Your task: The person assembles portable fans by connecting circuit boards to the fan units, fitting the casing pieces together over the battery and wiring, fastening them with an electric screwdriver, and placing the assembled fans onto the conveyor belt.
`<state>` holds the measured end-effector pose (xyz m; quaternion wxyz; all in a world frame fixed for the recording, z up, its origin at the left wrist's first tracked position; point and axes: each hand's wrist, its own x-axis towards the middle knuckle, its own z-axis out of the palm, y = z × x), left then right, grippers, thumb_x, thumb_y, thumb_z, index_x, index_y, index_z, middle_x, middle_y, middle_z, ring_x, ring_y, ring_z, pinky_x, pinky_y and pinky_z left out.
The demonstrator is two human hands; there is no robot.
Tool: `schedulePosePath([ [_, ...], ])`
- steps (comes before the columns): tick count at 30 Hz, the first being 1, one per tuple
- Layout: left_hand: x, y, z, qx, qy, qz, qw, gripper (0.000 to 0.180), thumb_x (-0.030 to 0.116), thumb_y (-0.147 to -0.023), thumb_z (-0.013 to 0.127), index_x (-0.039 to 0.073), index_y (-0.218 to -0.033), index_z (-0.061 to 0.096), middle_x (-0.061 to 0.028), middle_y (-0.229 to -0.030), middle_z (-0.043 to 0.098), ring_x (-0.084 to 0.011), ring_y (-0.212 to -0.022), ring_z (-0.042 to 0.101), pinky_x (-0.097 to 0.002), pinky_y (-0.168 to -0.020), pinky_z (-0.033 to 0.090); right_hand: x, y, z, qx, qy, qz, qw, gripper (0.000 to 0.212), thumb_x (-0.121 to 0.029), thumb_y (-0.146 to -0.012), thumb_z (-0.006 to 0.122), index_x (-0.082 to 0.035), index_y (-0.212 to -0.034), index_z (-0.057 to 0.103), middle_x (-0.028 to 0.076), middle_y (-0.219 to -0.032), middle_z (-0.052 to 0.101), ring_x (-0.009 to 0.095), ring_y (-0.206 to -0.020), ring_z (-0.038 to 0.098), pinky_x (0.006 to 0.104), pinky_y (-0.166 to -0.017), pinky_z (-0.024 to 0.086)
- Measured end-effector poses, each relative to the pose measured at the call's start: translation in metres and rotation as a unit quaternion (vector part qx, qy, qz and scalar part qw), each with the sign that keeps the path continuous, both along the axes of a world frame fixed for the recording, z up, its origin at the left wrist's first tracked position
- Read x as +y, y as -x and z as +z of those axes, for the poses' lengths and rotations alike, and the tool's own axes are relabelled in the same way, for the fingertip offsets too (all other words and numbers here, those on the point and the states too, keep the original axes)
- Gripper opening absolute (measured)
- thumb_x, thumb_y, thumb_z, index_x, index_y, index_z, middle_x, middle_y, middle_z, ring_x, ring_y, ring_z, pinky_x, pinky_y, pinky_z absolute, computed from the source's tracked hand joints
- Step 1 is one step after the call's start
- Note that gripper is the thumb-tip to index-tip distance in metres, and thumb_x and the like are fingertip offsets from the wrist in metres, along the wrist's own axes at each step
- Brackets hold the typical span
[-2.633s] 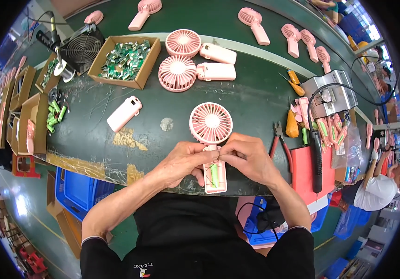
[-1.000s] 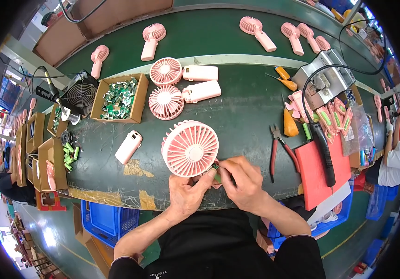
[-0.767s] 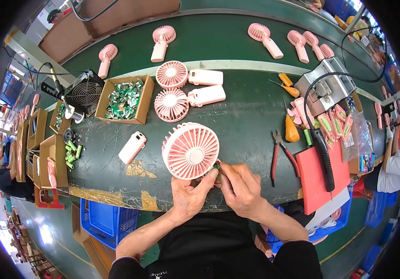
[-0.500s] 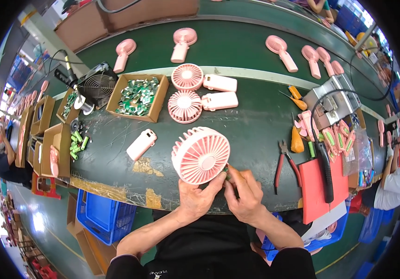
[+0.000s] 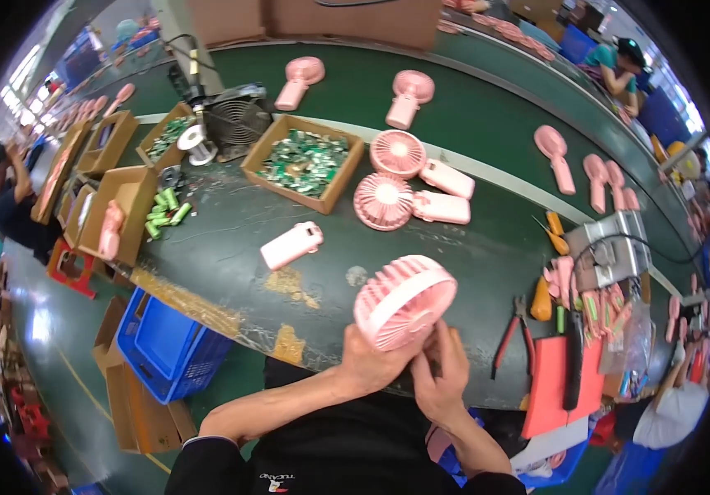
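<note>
A pink fan head with a ribbed cage is tilted on its side above the near edge of the bench. My left hand is closed around its lower part. Close against it, my right hand has its fingers pinched together at the underside of the fan head. Whatever lies between those fingertips is hidden. Beyond my hands, a pink fan handle lies loose on the bench. Farther back, two more fan heads rest beside two pink handles.
A cardboard box of green circuit boards stands back left, near green battery cells and a solder spool. To the right are red-handled pliers, a red pad and a black-handled tool. Finished-looking fans line the green belt.
The whole view has swung, so the bench things appear farther right. The fan head has tipped from facing me to showing its side rim. A green bit at my right fingertips is now hidden.
</note>
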<state>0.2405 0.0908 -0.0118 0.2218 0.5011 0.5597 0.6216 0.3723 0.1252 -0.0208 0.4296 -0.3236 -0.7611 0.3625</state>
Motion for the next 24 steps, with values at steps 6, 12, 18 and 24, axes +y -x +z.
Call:
schedulePosePath([
  [6, -0.005, 0.019, -0.028, 0.089, 0.073, -0.073, 0.991, 0.035, 0.007, -0.075, 0.079, 0.004, -0.108, 0.068, -0.0101, -0.1, 0.071, -0.0236, -0.083, 0.071, -0.0337, -0.071, 0.057, -0.006, 0.004, 0.016, 0.182, 0.346, 0.101, 0.915, 0.052, 0.013, -0.084, 0.055, 0.007, -0.134, 0.045, 0.007, -0.101, 0.058, 0.014, -0.086, 0.06, 0.0227, -0.066, 0.047],
  [12, 0.006, 0.042, 0.0, 0.202, -0.124, -0.045, 0.97, 0.04, 0.016, -0.077, 0.075, 0.001, -0.113, 0.065, -0.0138, -0.114, 0.068, -0.026, -0.101, 0.068, -0.0319, -0.083, 0.055, 0.0, -0.002, 0.026, 0.328, 0.543, 0.137, 0.761, 0.052, -0.013, -0.083, 0.067, 0.002, -0.13, 0.05, 0.017, -0.121, 0.062, 0.028, -0.107, 0.063, 0.0382, -0.084, 0.056],
  [18, -0.009, 0.063, 0.01, 0.308, -0.176, -0.012, 0.935, 0.04, 0.018, -0.074, 0.077, -0.004, -0.107, 0.067, -0.0181, -0.106, 0.069, -0.0291, -0.094, 0.07, -0.0315, -0.069, 0.054, 0.011, -0.007, 0.009, 0.338, 0.584, 0.234, 0.7, 0.056, -0.034, -0.09, 0.061, -0.002, -0.134, 0.048, 0.019, -0.135, 0.052, 0.033, -0.123, 0.052, 0.0499, -0.106, 0.042],
  [24, -0.048, 0.079, 0.005, -0.094, 0.039, 0.013, 0.995, 0.036, 0.008, -0.085, 0.064, -0.003, -0.12, 0.06, -0.0128, -0.11, 0.066, -0.0246, -0.093, 0.067, -0.0335, -0.083, 0.054, 0.03, 0.046, 0.061, 0.022, 0.424, 0.222, 0.878, 0.024, 0.0, -0.087, 0.062, 0.004, -0.111, 0.063, 0.006, -0.076, 0.061, 0.012, -0.049, 0.052, 0.0216, -0.043, 0.035],
])
